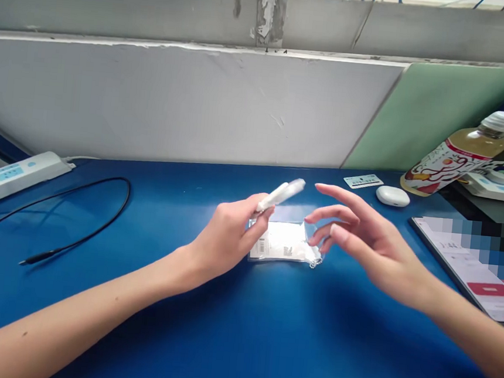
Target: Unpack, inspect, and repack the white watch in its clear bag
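Between its thumb and fingers, my left hand (226,231) pinches a thin white item in what looks like clear plastic (280,194), tilted up to the right. Its far end is blurred, and I cannot make out its exact kind. Below it on the blue table lies a flat clear plastic packet (282,243) with a white insert, a barcode label and a small chain at its right end. My right hand (362,240) hovers at the packet's right side, fingers apart and holding nothing. Part of the packet's left edge is hidden behind my left hand.
A black cable (112,224) and a white power strip (19,177) are at the left. On the right lie a card (362,181), a white earbud case (392,196) and a tablet (457,260). A drink bottle (453,156) stands behind them, near the wall (175,106).
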Available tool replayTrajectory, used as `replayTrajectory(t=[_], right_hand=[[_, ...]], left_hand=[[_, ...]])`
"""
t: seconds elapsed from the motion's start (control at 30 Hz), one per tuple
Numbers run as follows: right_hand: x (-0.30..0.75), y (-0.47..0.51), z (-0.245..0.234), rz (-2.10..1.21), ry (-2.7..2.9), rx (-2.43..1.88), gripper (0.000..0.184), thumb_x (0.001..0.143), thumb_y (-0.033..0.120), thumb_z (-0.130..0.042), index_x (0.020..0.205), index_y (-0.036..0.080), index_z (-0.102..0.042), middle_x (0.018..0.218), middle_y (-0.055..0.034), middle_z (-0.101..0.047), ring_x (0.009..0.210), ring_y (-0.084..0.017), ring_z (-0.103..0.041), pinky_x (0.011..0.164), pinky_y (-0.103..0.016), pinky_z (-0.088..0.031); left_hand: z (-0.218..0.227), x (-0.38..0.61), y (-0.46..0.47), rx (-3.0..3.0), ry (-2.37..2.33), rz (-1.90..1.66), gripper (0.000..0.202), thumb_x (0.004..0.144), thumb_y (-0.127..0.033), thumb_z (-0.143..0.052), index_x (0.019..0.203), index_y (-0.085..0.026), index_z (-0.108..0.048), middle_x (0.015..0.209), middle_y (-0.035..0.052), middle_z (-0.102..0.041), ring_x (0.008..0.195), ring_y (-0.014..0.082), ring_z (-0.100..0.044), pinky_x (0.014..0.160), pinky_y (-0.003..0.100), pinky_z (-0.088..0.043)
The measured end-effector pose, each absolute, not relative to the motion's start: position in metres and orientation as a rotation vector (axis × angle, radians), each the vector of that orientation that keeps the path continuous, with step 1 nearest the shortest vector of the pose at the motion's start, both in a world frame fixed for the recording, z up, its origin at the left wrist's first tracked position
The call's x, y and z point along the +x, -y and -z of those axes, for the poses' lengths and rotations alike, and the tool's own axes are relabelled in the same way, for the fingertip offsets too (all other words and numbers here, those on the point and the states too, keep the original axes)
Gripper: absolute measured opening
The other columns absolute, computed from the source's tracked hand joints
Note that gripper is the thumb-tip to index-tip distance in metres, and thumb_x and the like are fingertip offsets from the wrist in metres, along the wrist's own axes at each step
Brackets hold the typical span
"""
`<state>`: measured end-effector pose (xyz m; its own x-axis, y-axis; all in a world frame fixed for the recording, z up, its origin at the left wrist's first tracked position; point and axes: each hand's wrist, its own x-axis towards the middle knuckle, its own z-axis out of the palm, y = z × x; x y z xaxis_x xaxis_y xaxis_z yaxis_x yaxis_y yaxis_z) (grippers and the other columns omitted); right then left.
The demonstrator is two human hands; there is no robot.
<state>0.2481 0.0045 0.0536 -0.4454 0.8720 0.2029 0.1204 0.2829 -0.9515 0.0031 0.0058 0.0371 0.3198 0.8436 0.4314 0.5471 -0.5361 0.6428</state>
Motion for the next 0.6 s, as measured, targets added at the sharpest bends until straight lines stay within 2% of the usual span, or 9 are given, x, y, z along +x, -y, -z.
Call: replayTrajectory(t=[0.07, 0.1, 0.2, 0.27, 0.43, 0.5, 0.6], right_hand=[[0.248, 0.006, -0.042, -1.153, 1.694, -0.847, 0.062, 0.095, 0.031, -0.062, 0.150, 0.045, -0.035, 0.138, -0.0055, -0.058, 0.093, -0.019, -0.072, 0.071, -0.033, -0.064], [0.247, 0.009, -0.038, -1.141, 1.715, -0.828, 0.061, 0.094, 0.029, -0.063, 0.148, 0.045, -0.039, 0.140, -0.0050, -0.057, 0.095, -0.019, -0.071, 0.072, -0.032, -0.063], [0.245, 0.013, -0.031, -1.032, 1.782, -0.806, 0.039, 0.093, 0.024, -0.065, 0.129, 0.039, -0.063, 0.130, -0.0037, -0.064, 0.105, -0.021, -0.068, 0.076, -0.030, -0.063], [0.245, 0.013, -0.029, -0.930, 1.807, -0.830, 0.032, 0.091, 0.022, -0.067, 0.119, 0.036, -0.071, 0.122, -0.0034, -0.069, 0.110, -0.022, -0.067, 0.081, -0.029, -0.062], [0.252, 0.009, -0.030, -0.826, 1.880, -0.852, 0.028, 0.088, 0.020, -0.070, 0.113, 0.033, -0.075, 0.116, -0.0034, -0.073, 0.105, -0.022, -0.069, 0.086, -0.032, -0.061], [0.258, 0.004, -0.032, -0.819, 1.882, -0.851, 0.027, 0.087, 0.021, -0.072, 0.111, 0.032, -0.076, 0.113, -0.0033, -0.075, 0.102, -0.021, -0.071, 0.082, -0.031, -0.062], [0.269, -0.006, -0.035, -0.794, 1.836, -0.889, 0.022, 0.086, 0.023, -0.073, 0.106, 0.031, -0.078, 0.110, -0.0035, -0.076, 0.101, -0.020, -0.071, 0.078, -0.028, -0.062]], left_hand=[[-0.034, 0.005, -0.001, 2.497, -1.223, -1.039, 0.026, 0.101, -0.022, -0.047, 0.120, -0.014, -0.062, 0.109, 0.0099, -0.074, 0.092, 0.0216, -0.074, 0.075, 0.029, -0.059], [-0.032, 0.006, 0.003, 2.599, -1.207, -1.029, 0.028, 0.101, -0.020, -0.045, 0.124, -0.012, -0.060, 0.114, 0.0126, -0.073, 0.097, 0.0233, -0.073, 0.079, 0.030, -0.059], [-0.029, 0.012, 0.013, 2.768, -1.166, -0.993, 0.029, 0.103, -0.021, -0.042, 0.126, -0.009, -0.055, 0.111, 0.0146, -0.073, 0.094, 0.0233, -0.074, 0.077, 0.030, -0.060], [-0.027, 0.016, 0.017, 2.813, -1.120, -0.985, 0.028, 0.104, -0.019, -0.040, 0.126, -0.010, -0.054, 0.110, 0.0139, -0.073, 0.095, 0.0232, -0.074, 0.078, 0.031, -0.061], [-0.022, 0.019, 0.014, 2.822, -1.044, -0.971, 0.028, 0.102, -0.014, -0.042, 0.129, -0.011, -0.051, 0.116, 0.0147, -0.071, 0.103, 0.0255, -0.071, 0.085, 0.037, -0.060], [-0.019, 0.018, 0.011, 2.769, -1.095, -0.981, 0.036, 0.102, -0.017, -0.046, 0.137, -0.011, -0.045, 0.118, 0.0152, -0.070, 0.105, 0.0267, -0.070, 0.086, 0.040, -0.060], [-0.014, 0.015, 0.004, 2.652, -1.227, -0.888, 0.055, 0.098, -0.030, -0.057, 0.145, -0.011, -0.036, 0.129, 0.0188, -0.065, 0.119, 0.0315, -0.063, 0.096, 0.047, -0.056]])
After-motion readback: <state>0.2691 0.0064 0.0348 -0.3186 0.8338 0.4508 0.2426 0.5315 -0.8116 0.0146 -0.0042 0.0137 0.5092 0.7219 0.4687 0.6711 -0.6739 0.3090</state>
